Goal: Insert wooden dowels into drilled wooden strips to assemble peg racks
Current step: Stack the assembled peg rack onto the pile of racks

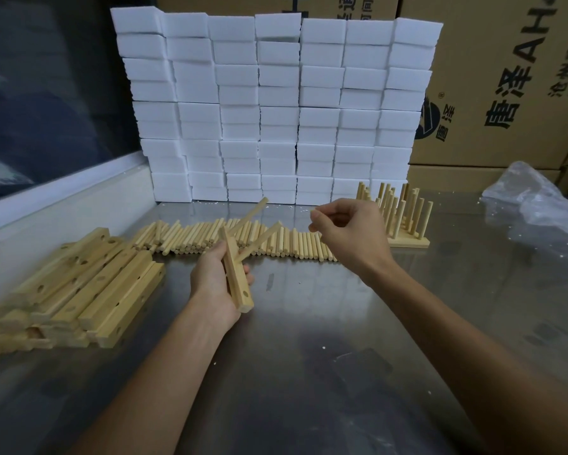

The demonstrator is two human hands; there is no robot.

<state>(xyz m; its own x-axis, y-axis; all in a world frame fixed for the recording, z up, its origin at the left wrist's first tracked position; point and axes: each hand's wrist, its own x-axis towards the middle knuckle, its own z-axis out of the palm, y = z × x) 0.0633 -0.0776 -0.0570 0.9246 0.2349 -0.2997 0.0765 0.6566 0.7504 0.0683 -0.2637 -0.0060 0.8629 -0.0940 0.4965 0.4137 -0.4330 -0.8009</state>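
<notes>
My left hand (215, 277) grips a drilled wooden strip (238, 280) above the metal table, held on edge. Two dowels (259, 239) stick out of the strip, slanting up and away to the right. One empty hole shows near the strip's near end. My right hand (345, 229) hovers to the right of the strip, over a long row of loose dowels (190, 236) lying on the table; its fingers are loosely curled and I see nothing in them. A pile of drilled strips (79, 290) lies at the left.
Finished peg racks (397, 215) stand upright behind my right hand. A wall of stacked white foam blocks (276, 106) runs across the back of the steel table (308, 323). Cardboard boxes (506, 77) stand behind, and a crumpled plastic bag (535, 205) lies at the right.
</notes>
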